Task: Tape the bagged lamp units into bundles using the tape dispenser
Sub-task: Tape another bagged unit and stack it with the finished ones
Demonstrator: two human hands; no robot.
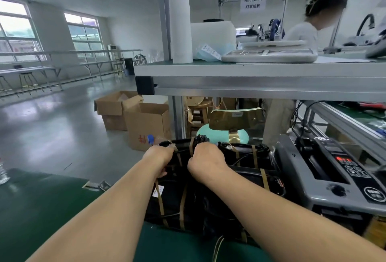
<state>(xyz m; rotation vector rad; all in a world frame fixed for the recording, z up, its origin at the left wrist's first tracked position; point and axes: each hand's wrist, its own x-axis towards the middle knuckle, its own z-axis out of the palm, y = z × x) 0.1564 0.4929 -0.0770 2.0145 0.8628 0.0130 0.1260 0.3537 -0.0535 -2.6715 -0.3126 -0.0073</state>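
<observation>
A pile of black bagged lamp units (188, 201) bound with brown tape strips lies on the green table in front of me. My left hand (159, 158) grips the top left of a bundle, fingers curled over its edge. My right hand (205, 158) grips the top of the same bundle beside it, fingers curled down out of sight. The grey tape dispenser (325, 176) with a black control panel and a red display stands just to the right of the bundles. More taped bundles (248, 157) sit between my right hand and the dispenser.
The green table (41, 209) reaches left, with a clear bottle at its left edge. A raised shelf (250, 73) overhead carries a white roll, foam sheets and lamp covers. Cardboard boxes (144, 124) and a mint chair (225, 130) stand beyond. Another person works at the back right.
</observation>
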